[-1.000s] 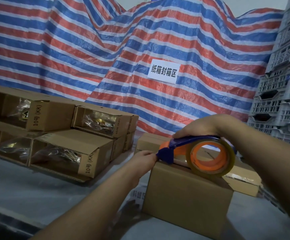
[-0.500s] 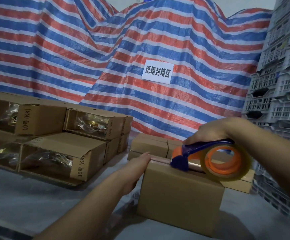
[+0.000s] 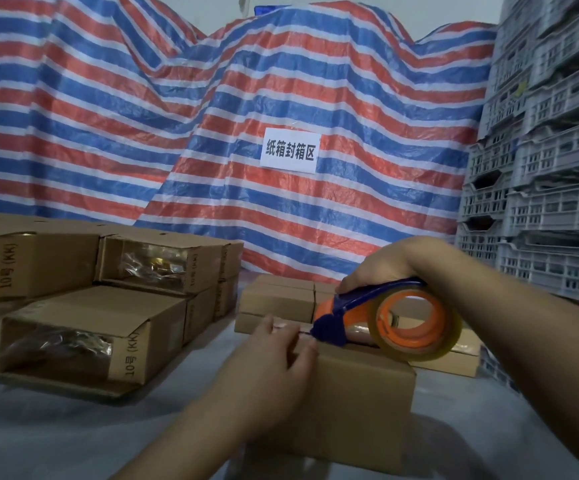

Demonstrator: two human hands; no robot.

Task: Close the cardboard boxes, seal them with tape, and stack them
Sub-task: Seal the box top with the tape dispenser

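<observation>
A closed brown cardboard box point(image 3: 357, 407) stands on the grey surface in front of me. My right hand point(image 3: 381, 265) grips the blue handle of an orange and blue tape dispenser point(image 3: 385, 317) with a clear tape roll, resting on the box top. A strip of tape runs from its blue nose toward the box's left end. My left hand point(image 3: 274, 368) lies over that left top edge with fingers straight, pressing the tape down beside the dispenser's nose.
Several open boxes point(image 3: 84, 337) holding plastic-wrapped goods are stacked at the left. Closed flat boxes point(image 3: 277, 299) lie behind the one I work on. A striped tarp with a white sign point(image 3: 290, 150) hangs behind. Grey plastic crates point(image 3: 544, 188) tower at the right.
My left hand slid up from the box's left end onto its top edge, over the tape. The dispenser stays on the box top; the camera moved closer and shifted.
</observation>
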